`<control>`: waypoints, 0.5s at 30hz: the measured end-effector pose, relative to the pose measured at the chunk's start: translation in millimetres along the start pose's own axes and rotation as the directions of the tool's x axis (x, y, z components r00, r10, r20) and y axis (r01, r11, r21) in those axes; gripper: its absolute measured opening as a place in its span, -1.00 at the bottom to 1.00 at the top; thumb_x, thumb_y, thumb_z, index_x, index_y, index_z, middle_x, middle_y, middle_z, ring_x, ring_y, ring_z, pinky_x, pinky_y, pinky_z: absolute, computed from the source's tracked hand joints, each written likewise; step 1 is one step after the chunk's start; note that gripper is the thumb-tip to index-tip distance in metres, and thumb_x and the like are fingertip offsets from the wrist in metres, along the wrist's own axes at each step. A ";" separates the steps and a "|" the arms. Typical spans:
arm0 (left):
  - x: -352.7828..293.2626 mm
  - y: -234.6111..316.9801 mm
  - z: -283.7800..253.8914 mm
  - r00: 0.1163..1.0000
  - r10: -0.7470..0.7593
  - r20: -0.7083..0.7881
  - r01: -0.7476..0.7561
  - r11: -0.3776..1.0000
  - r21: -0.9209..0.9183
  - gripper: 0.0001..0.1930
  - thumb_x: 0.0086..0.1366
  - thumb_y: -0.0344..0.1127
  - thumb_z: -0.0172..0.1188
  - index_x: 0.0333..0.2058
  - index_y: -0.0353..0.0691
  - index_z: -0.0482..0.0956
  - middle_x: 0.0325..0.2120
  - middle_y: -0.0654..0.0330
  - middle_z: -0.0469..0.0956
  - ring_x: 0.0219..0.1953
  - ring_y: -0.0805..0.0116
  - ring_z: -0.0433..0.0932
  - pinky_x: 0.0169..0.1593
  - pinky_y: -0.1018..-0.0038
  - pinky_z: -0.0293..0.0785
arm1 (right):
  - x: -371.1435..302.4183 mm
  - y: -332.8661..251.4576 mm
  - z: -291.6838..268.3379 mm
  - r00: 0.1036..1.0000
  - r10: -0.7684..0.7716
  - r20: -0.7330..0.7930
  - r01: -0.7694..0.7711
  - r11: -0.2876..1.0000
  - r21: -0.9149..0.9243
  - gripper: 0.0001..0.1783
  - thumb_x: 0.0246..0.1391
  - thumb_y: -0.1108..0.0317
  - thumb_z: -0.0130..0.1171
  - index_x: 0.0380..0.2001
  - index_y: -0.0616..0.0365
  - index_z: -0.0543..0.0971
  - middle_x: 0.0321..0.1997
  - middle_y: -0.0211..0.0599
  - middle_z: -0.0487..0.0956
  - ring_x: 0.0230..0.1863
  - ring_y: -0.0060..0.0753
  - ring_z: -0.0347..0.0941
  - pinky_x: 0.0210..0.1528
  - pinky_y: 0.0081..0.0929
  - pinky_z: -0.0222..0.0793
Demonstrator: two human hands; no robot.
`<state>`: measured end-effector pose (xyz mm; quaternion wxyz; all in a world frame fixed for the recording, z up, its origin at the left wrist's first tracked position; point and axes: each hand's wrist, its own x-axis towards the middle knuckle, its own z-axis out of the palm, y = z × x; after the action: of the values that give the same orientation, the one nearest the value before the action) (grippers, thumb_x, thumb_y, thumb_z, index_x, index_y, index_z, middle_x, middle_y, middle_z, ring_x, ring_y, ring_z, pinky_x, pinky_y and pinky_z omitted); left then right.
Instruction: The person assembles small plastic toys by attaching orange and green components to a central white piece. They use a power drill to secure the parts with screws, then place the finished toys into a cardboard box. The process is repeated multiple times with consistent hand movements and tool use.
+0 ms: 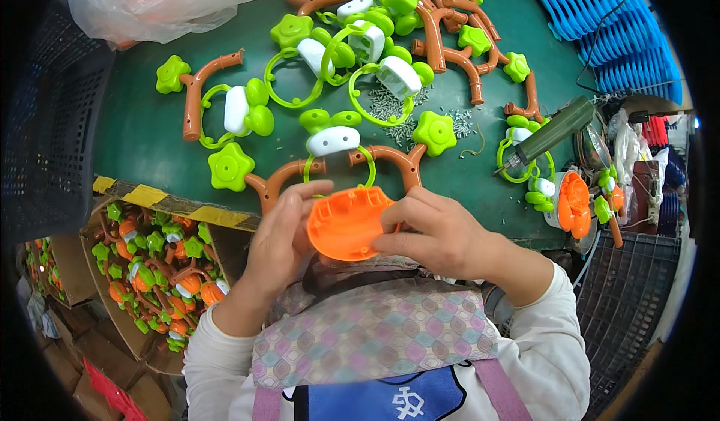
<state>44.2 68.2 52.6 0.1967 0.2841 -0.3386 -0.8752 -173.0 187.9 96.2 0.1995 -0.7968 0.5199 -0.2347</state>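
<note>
Your right grip is clamped on the orange shell at the near side of the tabletop, hollow face up, presumably for inside access; whether your left grip, alongside, holds it cannot be determined.

black lattice crate far left of the grip, crumpled clear plastic beyond it to the left, stacked blue curved pieces beyond at far right, dark mesh crate well right, red strip lower left
</note>
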 end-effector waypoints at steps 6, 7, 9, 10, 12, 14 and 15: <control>30.9 -10.4 -26.7 0.746 0.259 0.613 -0.457 -0.471 0.755 -0.74 0.18 -0.44 0.14 -0.15 -0.32 0.61 -0.14 0.09 0.50 -0.20 0.17 0.51 -0.18 0.33 0.49 | -11.1 8.2 28.2 0.993 0.076 0.094 -0.097 0.967 0.236 -0.87 -0.04 0.41 0.31 -0.39 0.15 0.58 0.20 -0.11 0.39 -0.05 -0.11 0.52 -0.15 -0.22 0.53; 34.3 -8.4 -28.4 0.755 0.250 0.606 -0.467 -0.443 0.765 -0.72 0.12 -0.45 0.14 -0.15 -0.32 0.60 -0.16 0.08 0.48 -0.19 0.12 0.49 -0.17 0.30 0.49 | -8.9 10.9 31.0 0.994 0.077 0.071 -0.089 0.979 0.183 -0.87 -0.04 0.43 0.32 -0.37 0.13 0.60 0.24 -0.09 0.39 -0.07 -0.15 0.53 -0.16 -0.26 0.53; 32.3 0.4 -20.5 0.773 0.278 0.571 -0.479 -0.335 0.811 -0.72 0.05 -0.51 0.19 -0.20 -0.31 0.59 -0.17 0.07 0.46 -0.16 0.06 0.49 -0.12 0.26 0.50 | -4.4 17.2 40.5 0.996 0.071 -0.060 -0.065 0.993 0.102 -0.88 -0.03 0.45 0.30 -0.36 0.11 0.61 0.31 -0.10 0.39 -0.10 -0.19 0.55 -0.17 -0.29 0.54; 29.1 7.0 -16.6 0.776 0.296 0.558 -0.485 -0.287 0.826 -0.73 0.05 -0.53 0.20 -0.20 -0.32 0.59 -0.16 0.07 0.46 -0.14 0.05 0.49 -0.11 0.26 0.50 | -1.6 19.4 44.9 0.993 0.080 -0.083 -0.078 0.997 0.024 -0.87 -0.03 0.44 0.27 -0.35 0.11 0.60 0.30 -0.12 0.39 -0.07 -0.17 0.55 -0.14 -0.28 0.54; 21.5 18.9 -10.7 0.782 0.329 0.530 -0.495 -0.188 0.848 -0.74 0.06 -0.57 0.21 -0.21 -0.33 0.59 -0.13 0.06 0.46 -0.09 0.05 0.50 -0.09 0.26 0.51 | 4.1 23.3 52.6 0.987 0.091 -0.129 -0.108 0.985 -0.131 -0.84 -0.03 0.42 0.22 -0.31 0.11 0.59 0.28 -0.14 0.39 0.00 -0.14 0.53 -0.10 -0.25 0.55; 5.4 17.2 4.1 0.827 0.436 0.355 -0.404 0.022 0.914 -0.85 0.22 -0.51 0.27 -0.22 -0.34 0.59 -0.24 0.08 0.54 -0.24 0.23 0.61 -0.25 0.38 0.54 | 10.5 27.3 57.0 0.981 0.001 -0.195 -0.048 0.971 -0.236 -0.76 -0.08 0.37 0.22 -0.26 0.13 0.59 0.10 -0.23 0.46 -0.14 -0.25 0.53 -0.23 -0.33 0.53; -8.9 12.2 6.6 0.900 0.380 0.213 -0.315 0.231 0.921 -0.87 0.27 -0.46 0.27 -0.21 -0.33 0.59 -0.26 0.09 0.56 -0.30 0.28 0.62 -0.29 0.41 0.54 | 13.7 25.9 56.1 0.976 -0.021 -0.219 -0.040 0.962 -0.270 -0.74 -0.10 0.36 0.22 -0.26 0.14 0.59 0.06 -0.25 0.47 -0.17 -0.28 0.52 -0.26 -0.35 0.51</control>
<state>48.7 67.7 68.4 0.1933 0.2863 -0.8297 -0.4385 -154.6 169.6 38.5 0.0305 -0.7833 0.5698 -0.2467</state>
